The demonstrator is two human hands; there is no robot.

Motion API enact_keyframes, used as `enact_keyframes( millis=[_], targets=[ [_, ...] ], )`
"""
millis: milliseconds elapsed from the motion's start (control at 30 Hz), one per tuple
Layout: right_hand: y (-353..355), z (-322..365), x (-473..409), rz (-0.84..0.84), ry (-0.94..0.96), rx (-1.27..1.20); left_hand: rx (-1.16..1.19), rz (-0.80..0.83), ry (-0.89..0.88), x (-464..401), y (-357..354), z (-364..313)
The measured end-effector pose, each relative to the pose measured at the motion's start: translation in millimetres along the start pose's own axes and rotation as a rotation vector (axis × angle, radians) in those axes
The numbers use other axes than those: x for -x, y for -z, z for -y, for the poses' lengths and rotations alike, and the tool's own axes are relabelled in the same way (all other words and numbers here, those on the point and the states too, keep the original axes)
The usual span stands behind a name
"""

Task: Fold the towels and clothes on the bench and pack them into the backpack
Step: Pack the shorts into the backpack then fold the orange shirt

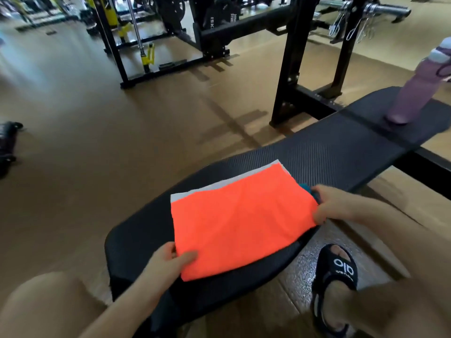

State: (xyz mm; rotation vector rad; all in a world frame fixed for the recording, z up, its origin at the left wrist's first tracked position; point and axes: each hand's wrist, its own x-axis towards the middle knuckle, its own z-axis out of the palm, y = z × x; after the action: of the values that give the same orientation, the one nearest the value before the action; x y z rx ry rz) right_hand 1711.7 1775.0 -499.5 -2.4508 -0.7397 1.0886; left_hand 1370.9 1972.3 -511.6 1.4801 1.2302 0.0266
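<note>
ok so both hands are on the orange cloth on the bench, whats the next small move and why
Probably lift the folded stack off the bench as one. The left hand pinches the near corner of the orange cloth, the right hand grips its far side, and it already lies folded flat over a grey layer. A dark bag lies on the floor to the left; it may be the backpack.

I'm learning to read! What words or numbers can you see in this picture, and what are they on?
"olo": white letters on the strap of the black sandal, seen upside down, so the true reading is unsure; smaller print beneath is too blurred.
"15K": white, sideways, on the black weight machine; cut off.
White print beside it: too blurred to read.
</note>
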Motion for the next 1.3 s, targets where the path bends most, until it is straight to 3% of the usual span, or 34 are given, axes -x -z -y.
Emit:
enact_keyframes(
  millis=[133, 300, 367, 500, 600, 667, 800, 1000, 1133, 1300],
  targets=[
    [-2, 6, 6, -0.007, -0.002, -0.066, -0.053, -0.056, -0.034, 9, -1, 0],
    [-27, 8, 0, -0.379, 0.038, -0.06, -0.169, -0.095, -0.129, -1, 3, -6],
    [-33, 9, 0, -0.451, 0.109, -0.072, -0.198, -0.082, -0.125, -6, 5, -5],
    [-39, 12, 5, -0.409, 0.111, -0.09, -0.111, -0.019, -0.081, -13, 6, -11],
    [-39, 15, 2, -0.405, 0.073, -0.065, -0.052, -0.111, -0.101, -24, 8, -23],
    [-38, 18, -3, -0.391, 0.053, -0.051, -0.111, -0.163, -0.129, -36, 11, -30],
    [-32, 23, -14, -0.385, 0.039, -0.043, -0.199, -0.096, -0.148, -53, 17, -39],
    [-25, 25, -31, -0.488, 0.247, -0.09, 0.009, -0.083, -0.209, -73, 26, -42],
    [-23, 30, -32, -0.565, 0.35, -0.092, 0.027, -0.128, -0.283, -79, 24, -36],
    [-23, 30, -45, -0.431, 0.16, -0.024, -0.026, -0.228, -0.196, -87, 19, -40]
  ],
)
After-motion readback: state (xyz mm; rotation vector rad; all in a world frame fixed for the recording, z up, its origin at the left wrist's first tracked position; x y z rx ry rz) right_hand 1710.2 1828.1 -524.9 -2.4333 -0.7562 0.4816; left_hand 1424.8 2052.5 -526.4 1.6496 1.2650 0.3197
